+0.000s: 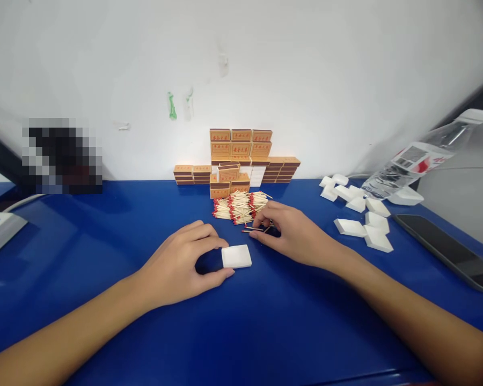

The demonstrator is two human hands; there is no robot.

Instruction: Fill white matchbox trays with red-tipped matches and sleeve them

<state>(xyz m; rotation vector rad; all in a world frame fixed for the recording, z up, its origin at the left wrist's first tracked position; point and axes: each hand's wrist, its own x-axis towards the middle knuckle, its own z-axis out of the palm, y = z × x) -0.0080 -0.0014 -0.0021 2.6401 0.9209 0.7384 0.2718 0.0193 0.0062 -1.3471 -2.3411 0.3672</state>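
My left hand (189, 262) grips the left end of a small white matchbox tray (236, 257) between thumb and fingers, on the blue table. Just right of it, my right hand (285, 228) pinches matches (253, 229) with red heads, their heads pointing left. Behind my fingers lies a heap of loose matches (239, 206), its right part partly covered by the right hand. Orange and brown matchboxes (241, 149) are stacked behind the heap against the wall.
Several white trays (349, 228) lie scattered on the right. Beyond them a plastic bottle (422, 153) leans at a tilt, with a dark phone (451, 249) in front. A white device (0, 233) sits at the left edge of the blue table (241, 338).
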